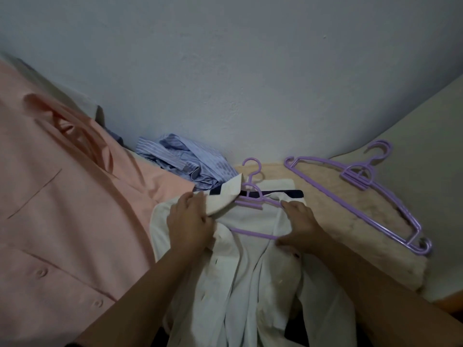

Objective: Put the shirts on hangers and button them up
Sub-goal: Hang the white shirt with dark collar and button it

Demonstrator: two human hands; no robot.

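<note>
Head view: both hands' grip curled on white shirt over hanger.

Home bedroom, cream bedding against plain wall, shirts, plastic hangers

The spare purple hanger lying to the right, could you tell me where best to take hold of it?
Grip the spare purple hanger at the neck just below its hook, coming from above. It lies flat on the beige surface, and that central part is bare and within reach.
</note>
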